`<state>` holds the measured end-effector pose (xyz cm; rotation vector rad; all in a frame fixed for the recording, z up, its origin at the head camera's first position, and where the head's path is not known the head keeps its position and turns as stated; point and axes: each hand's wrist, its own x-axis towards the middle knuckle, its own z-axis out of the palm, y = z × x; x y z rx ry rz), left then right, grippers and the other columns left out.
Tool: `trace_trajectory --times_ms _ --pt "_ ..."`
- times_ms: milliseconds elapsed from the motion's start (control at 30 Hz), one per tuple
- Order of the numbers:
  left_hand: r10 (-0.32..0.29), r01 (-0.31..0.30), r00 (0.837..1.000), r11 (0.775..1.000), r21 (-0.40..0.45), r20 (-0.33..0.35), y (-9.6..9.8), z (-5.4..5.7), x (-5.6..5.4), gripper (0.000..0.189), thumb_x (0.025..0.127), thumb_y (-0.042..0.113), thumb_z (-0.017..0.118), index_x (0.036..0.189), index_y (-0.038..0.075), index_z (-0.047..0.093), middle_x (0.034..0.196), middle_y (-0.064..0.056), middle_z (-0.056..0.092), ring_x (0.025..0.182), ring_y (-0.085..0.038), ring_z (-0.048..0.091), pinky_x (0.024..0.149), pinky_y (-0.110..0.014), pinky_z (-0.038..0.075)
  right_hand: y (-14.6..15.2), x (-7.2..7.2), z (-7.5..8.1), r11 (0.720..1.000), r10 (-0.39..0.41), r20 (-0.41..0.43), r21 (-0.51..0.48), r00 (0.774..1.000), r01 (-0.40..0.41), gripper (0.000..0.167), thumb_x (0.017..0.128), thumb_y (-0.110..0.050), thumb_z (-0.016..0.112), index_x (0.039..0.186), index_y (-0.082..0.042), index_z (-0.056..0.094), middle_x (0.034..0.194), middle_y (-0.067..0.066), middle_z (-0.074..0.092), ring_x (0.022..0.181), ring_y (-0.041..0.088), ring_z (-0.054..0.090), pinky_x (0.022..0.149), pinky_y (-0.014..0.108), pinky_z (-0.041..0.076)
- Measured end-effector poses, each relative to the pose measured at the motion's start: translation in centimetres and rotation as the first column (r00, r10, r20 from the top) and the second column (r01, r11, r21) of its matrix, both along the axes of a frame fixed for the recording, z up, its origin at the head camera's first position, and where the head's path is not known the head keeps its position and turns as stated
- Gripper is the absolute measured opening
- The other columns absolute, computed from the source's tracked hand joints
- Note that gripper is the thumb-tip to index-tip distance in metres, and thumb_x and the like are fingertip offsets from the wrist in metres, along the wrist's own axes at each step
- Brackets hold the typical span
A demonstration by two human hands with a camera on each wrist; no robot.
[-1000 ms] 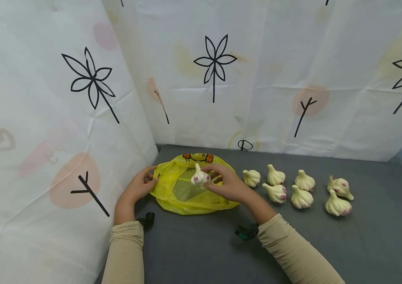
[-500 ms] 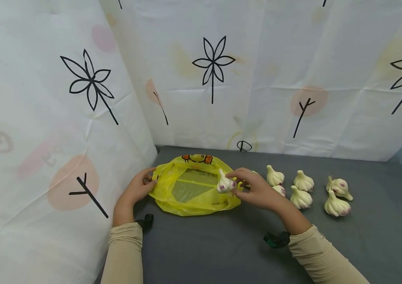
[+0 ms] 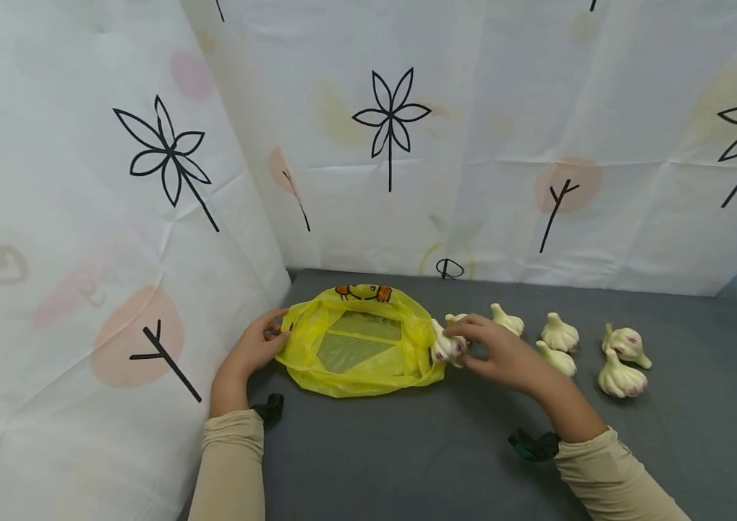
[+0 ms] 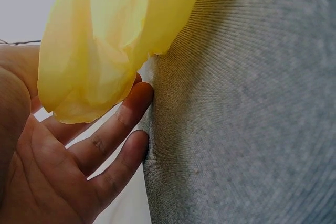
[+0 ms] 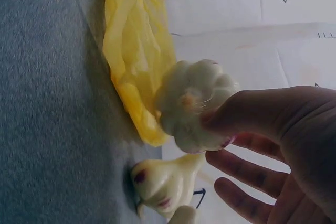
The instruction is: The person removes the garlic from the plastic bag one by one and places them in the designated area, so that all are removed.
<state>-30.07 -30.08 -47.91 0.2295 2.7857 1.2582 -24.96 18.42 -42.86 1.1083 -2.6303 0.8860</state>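
Observation:
My right hand point(image 3: 501, 352) pinches a garlic bulb point(image 3: 445, 344) by its side, at the right edge of an open yellow plastic bag point(image 3: 355, 383). In the right wrist view the held garlic bulb point(image 5: 191, 103) shows its root end, with the thumb across it and the other fingers behind. A second bulb point(image 5: 165, 184) lies on the table just beneath. My left hand point(image 3: 257, 342) holds the bag's left rim between thumb and fingers. From the left wrist, the yellow plastic point(image 4: 100, 51) covers the thumb tip and part of the fingers point(image 4: 134, 106).
Pale garlic bulbs stand on the grey table point(image 3: 381, 456): one bulb point(image 3: 507, 318) behind my right hand, a pair beside it with a nearer bulb point(image 3: 557, 358), and another pair with a front bulb point(image 3: 620, 376) farther right. A patterned white cloth point(image 3: 472, 181) walls the back and left.
My right hand has carried the garlic bulb rightward from over the bag's opening to its right edge, beside the loose bulbs. My left hand has stayed at the rim.

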Motion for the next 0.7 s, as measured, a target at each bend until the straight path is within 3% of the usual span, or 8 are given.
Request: trace_trajectory --times_ms 200,567,700 --pt "-0.004 0.004 1.000 1.000 -0.007 0.002 -0.18 0.03 0.01 0.059 0.109 0.023 0.060 0.162 0.006 0.042 0.136 -0.028 0.062 0.115 -0.039 0.066 0.088 -0.041 0.055 0.40 -0.13 0.14 0.999 0.003 0.004 0.051 1.000 -0.003 0.039 0.090 0.006 0.077 0.127 -0.007 0.074 0.122 0.010 0.068 0.090 0.017 0.061 0.072 0.028 0.052" --pt "0.004 -0.004 1.000 1.000 -0.008 -0.009 -0.05 -0.12 0.00 0.059 0.108 0.021 0.061 0.162 0.006 0.042 0.134 -0.028 0.063 0.109 -0.036 0.067 0.083 -0.036 0.055 0.60 -0.35 -0.17 0.991 -0.011 -0.022 0.132 1.000 0.014 0.028 0.089 0.008 0.077 0.112 -0.009 0.076 0.112 0.006 0.070 0.099 0.022 0.067 0.082 0.040 0.058" --pt "0.006 -0.006 1.000 1.000 -0.008 -0.004 0.05 -0.12 -0.02 0.059 0.108 0.021 0.061 0.162 0.006 0.042 0.135 -0.028 0.062 0.110 -0.036 0.067 0.083 -0.036 0.055 0.68 -0.33 -0.21 0.989 -0.013 -0.024 0.150 1.000 0.016 0.029 0.090 0.011 0.075 0.111 -0.008 0.076 0.111 0.006 0.070 0.098 0.025 0.067 0.080 0.037 0.057"
